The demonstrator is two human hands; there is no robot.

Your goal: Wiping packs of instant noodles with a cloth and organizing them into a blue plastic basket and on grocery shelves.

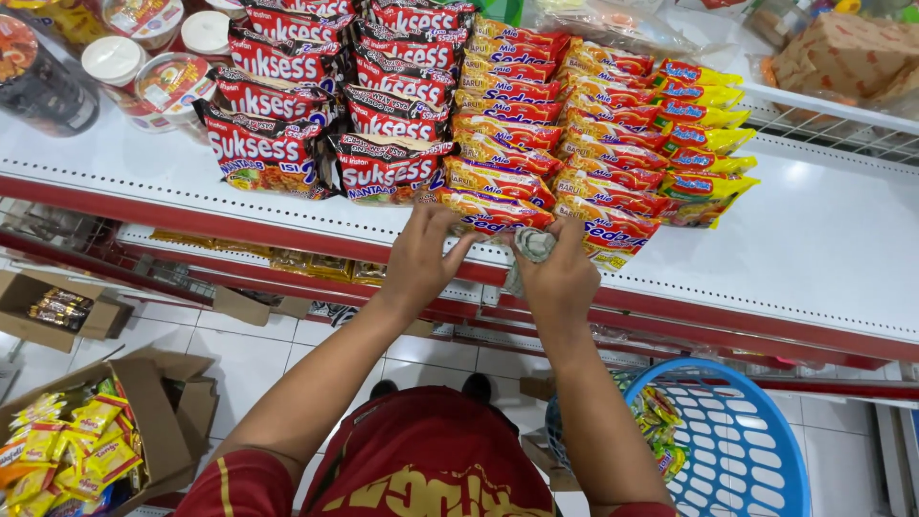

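At the white metal shelf's front edge, the left hand pinched a red-orange noodle packet while the right hand clutched a crumpled grey cloth.

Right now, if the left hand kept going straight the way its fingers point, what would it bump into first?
Most likely the front red noodle packet at the shelf edge: the left hand already has its fingertips at it. Depth is hard to judge.

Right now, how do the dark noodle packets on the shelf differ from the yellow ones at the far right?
The dark noodle packets are larger, black and red, in two rows. The yellow packets are smaller, in one row. Both lie overlapped on the white shelf, untouched by either hand.
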